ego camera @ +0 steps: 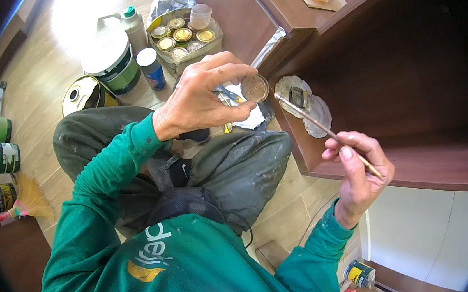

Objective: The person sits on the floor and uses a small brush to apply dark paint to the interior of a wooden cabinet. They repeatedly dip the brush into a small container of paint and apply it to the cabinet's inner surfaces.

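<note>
My left hand (205,90) pinches a small round brownish disc (254,88), perhaps a lid or shallow cup, between thumb and fingers. In my right hand (358,170) is a slim brush-like stick (312,120), its far tip pointing towards the disc with a small gap between them. Just beyond that tip, two whitish round pieces (320,116) lie overlapped on the brown wooden cabinet panel (341,171). A small dark square object (298,97) rests on one of them. Below my left hand, white paper or cloth (253,116) is partly hidden.
A box of small lidded cans (182,35) with stacked clear cups stands ahead. To its left are a white-lidded bucket (107,55), a blue can (151,70), a jug (133,24) and a metal tin (82,95). A straw broom (28,202) lies far left; another can (359,273) sits lower right.
</note>
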